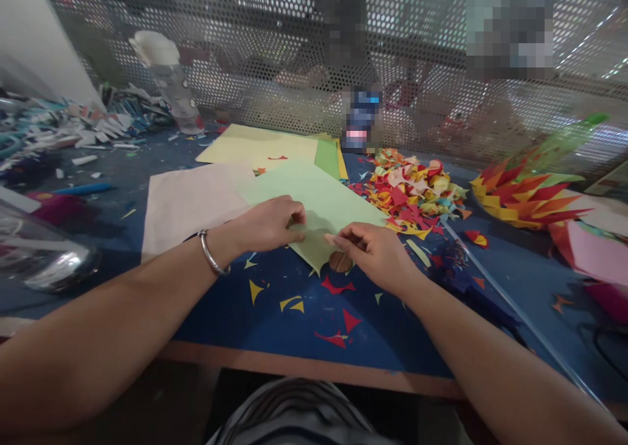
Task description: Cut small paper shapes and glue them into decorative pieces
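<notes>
Pale green sheet (321, 196), slantwise (corner nearward)

Left forearm (122, 314): bare, slanting up from the lower left toward the middle.
Left wrist (230, 241): nearly straight, circled by a rounded, silver-coloured metal bangle (210, 255).
Left hand (267, 224): back upward, fingers curled, thumb below the forefinger, tips toward the right hand.
Right forearm (471, 353): bare, slanting up from the lower right corner.
Right hand (377, 254): thumb and forefinger pinched at the tips, other fingers bent.
Hands together: near each other, apart.
Torso (299, 415): in dark-and-pale striped cloth, at the bottom middle.
</notes>
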The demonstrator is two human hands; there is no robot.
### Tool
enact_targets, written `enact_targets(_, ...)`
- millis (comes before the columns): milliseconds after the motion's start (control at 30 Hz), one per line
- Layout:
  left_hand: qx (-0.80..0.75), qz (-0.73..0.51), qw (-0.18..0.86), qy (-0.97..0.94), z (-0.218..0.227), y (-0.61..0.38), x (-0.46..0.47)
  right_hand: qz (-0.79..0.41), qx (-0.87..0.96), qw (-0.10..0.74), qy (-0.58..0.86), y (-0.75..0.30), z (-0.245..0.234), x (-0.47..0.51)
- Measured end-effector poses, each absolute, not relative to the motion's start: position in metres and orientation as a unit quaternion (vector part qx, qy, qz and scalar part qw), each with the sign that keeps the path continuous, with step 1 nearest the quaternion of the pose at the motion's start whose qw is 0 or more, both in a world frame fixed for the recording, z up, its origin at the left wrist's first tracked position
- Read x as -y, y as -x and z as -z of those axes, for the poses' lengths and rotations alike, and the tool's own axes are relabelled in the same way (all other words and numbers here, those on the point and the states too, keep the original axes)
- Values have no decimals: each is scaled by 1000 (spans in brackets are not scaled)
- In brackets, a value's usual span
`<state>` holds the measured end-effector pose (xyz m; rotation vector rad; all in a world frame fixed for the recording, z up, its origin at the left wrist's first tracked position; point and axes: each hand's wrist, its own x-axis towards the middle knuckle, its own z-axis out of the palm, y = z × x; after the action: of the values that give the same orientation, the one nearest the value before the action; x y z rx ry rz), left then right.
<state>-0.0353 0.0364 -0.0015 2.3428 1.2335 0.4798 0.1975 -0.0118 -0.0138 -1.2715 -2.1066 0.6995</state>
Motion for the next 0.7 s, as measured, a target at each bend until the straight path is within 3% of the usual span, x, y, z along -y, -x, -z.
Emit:
enact_targets(100,-452,-211,283,-819,2,35,-38,-263,792,280,474,-197,12,11)
enact_targets(300,-435,-312,499,-682,0,21,-30,-280,793,253,478,-197,11,10)
enact_targets(500,-411,-363,604,-578,1,8,-19,-129,813,318,470,-197,8,16)
enact_targets(700,-406,-360,666,-512,-2,2,-11,-73,847,332,409,-195,6,26)
